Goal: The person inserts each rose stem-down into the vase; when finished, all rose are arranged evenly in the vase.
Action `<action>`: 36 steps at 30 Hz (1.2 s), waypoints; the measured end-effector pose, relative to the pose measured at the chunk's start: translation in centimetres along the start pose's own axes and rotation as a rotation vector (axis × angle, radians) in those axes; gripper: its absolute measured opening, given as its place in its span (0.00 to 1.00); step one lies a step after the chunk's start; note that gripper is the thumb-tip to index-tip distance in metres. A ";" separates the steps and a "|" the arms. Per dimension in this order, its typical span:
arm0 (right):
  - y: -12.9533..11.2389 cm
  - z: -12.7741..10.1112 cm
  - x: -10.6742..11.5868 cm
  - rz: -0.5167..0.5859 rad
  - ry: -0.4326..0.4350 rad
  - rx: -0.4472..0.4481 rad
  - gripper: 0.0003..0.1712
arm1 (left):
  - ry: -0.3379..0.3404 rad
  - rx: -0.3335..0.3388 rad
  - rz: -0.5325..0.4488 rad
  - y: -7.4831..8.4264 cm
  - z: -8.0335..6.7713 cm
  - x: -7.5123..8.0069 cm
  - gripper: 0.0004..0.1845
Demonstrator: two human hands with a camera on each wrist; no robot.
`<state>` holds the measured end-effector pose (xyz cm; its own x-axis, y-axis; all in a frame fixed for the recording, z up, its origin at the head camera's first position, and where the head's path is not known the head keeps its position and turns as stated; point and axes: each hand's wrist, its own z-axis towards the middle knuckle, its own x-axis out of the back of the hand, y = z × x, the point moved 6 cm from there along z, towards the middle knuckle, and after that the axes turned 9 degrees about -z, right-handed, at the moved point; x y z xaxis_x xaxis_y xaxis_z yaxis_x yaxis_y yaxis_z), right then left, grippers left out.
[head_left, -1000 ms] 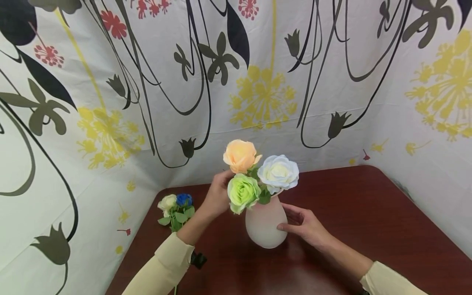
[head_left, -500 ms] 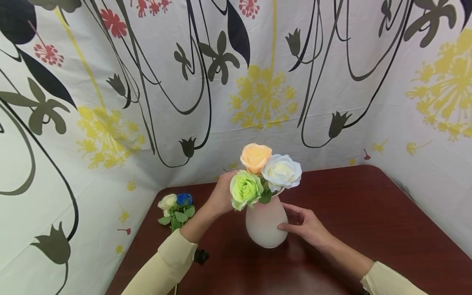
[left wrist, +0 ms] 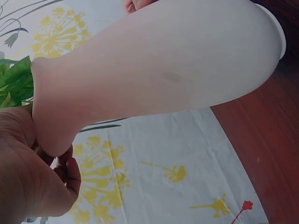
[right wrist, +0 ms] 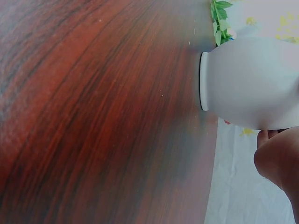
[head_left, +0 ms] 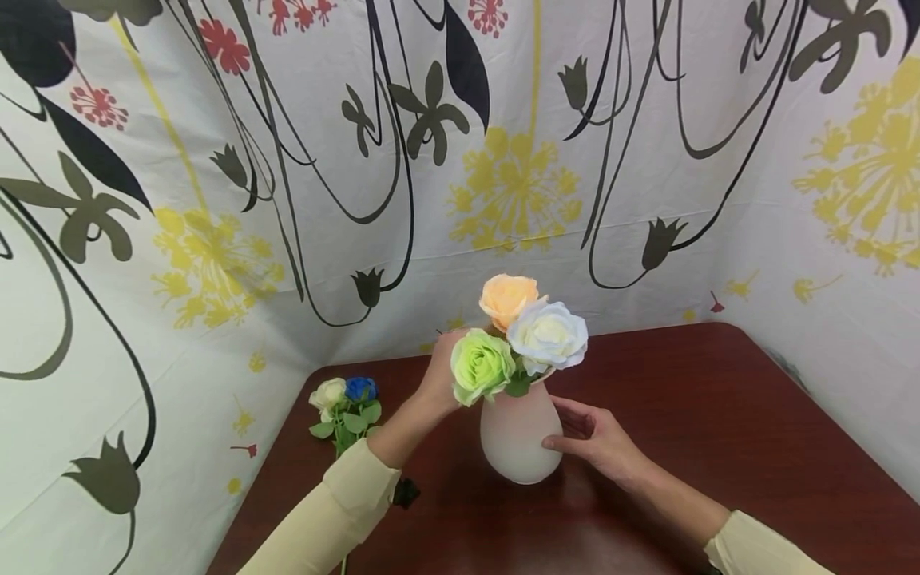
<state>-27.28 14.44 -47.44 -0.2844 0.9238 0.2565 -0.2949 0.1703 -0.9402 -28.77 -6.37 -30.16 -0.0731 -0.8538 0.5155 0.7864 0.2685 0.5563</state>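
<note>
The pale vase (head_left: 519, 435) stands mid-tabletop (head_left: 719, 415), holding three roses. The left hand (head_left: 440, 379) pinches the orange rose (head_left: 508, 297) stem by the neck; the right hand (head_left: 596, 439), fingers relaxed, steadies the vase. Best lower the stem straight, bracing the belly.

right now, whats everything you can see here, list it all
vase: 1, pale pink, upright mid-table
roses in vase: 3, green, peach, white, heads above the vase mouth
loose flowers: 1 small bunch, cream and blue heads with green leaves, lying at the table's back left
table: 1, dark red wood, in a corner
cloth: white with black, yellow and red flower print, hung behind and on both sides
sleeves: 2, cream
left hand: at the stems by the vase mouth, behind the green rose
right hand: fingers resting on the vase's right side
</note>
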 end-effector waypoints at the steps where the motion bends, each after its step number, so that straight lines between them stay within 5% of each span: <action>1: 0.0 0.0 0.0 0.000 0.001 0.000 0.40 | -0.008 0.006 -0.026 0.0 0.1 -0.1 0.03; 5: 0.0 0.0 0.1 -0.006 0.007 -0.002 0.40 | -0.063 0.017 -0.108 0.1 0.1 -0.3 0.07; 8: 0.1 0.0 0.1 -0.008 0.007 -0.004 0.40 | -0.117 0.025 -0.078 0.0 -0.1 -0.1 0.12; 13: 0.1 0.0 0.0 -0.007 0.003 -0.004 0.40 | -0.093 0.056 -0.118 -1.5 -1.0 1.2 0.14; 21: 0.2 0.1 0.0 -0.006 0.008 0.004 0.40 | 0.080 0.331 -0.361 -5.2 -2.6 4.5 0.10; 36: 0.1 0.0 0.1 -0.015 0.016 0.022 0.39 | 0.528 0.588 -0.725 -11.1 -7.4 12.3 0.25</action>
<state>-27.39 14.53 -47.54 -0.2653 0.9264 0.2672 -0.3191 0.1772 -0.9310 -33.91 -23.12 -34.84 -0.0186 -0.9428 -0.3328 0.2331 -0.3278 0.9155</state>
